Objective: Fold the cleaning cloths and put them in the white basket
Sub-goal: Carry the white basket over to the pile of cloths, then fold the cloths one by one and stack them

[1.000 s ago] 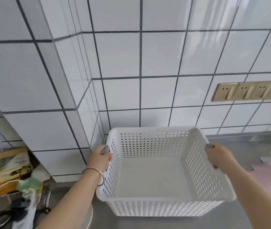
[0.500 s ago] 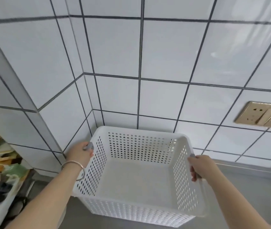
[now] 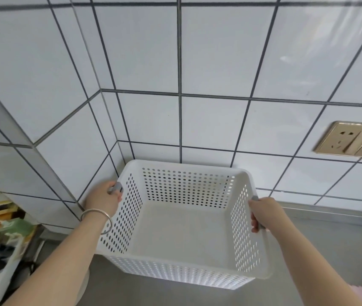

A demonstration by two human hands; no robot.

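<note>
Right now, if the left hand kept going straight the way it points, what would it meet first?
The left hand, gripping the grey handle of the white basket, points forward toward the corner. It would probably meet the white tiled wall first; depth is hard to judge from this view.

head cam | looks forward-down | close over white basket (image 3: 182, 230) | faces tiled wall corner (image 3: 109, 120)
</note>
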